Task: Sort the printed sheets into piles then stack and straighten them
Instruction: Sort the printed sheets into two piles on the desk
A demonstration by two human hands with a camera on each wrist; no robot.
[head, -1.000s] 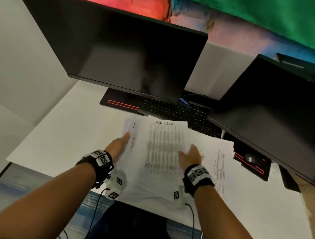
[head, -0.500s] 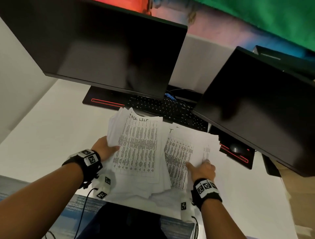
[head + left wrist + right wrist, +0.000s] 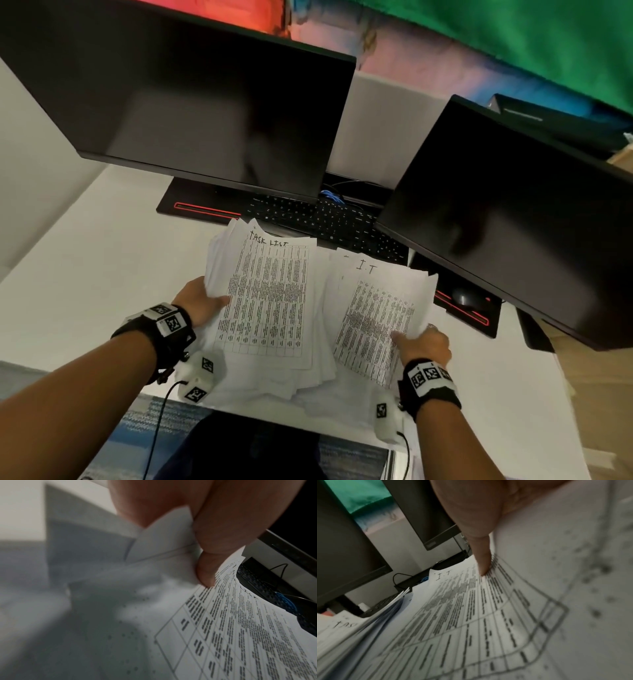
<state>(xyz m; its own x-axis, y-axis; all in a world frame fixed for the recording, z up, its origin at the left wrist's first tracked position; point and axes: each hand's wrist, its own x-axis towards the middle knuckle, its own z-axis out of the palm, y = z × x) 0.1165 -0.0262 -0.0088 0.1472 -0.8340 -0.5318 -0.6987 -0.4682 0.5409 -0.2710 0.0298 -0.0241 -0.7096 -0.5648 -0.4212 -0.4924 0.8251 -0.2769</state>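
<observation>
Both hands are on paper over the white desk (image 3: pixel 85 260). The left hand (image 3: pixel 198 301) pinches the left edge of a thick, fanned bundle of white printed sheets headed "TASK LIST" in handwriting (image 3: pixel 270 294); the left wrist view shows the thumb (image 3: pixel 205 573) pressed on top of the bundle's edge, with the sheets curling away toward 4 o'clock. At 3 o'clock from that bundle, the right hand (image 3: pixel 424 342) grips a second batch of white table-printed sheets marked "I.T" (image 3: pixel 373 315), thumb (image 3: pixel 483 561) on the print, the other fingers hidden beneath the paper. The two bundles overlap slightly along their inner edges, and both are lifted above more loose white sheets (image 3: pixel 329 401) lying near the desk's front edge at 6 o'clock. Beyond the papers, at 12 o'clock, sits a black keyboard (image 3: pixel 325 222), partly under a large dark monitor (image 3: pixel 191 102); a second dark monitor (image 3: pixel 513 212) stands at 2 o'clock. Black wrist straps with printed markers (image 3: pixel 168 322) wrap both wrists.
</observation>
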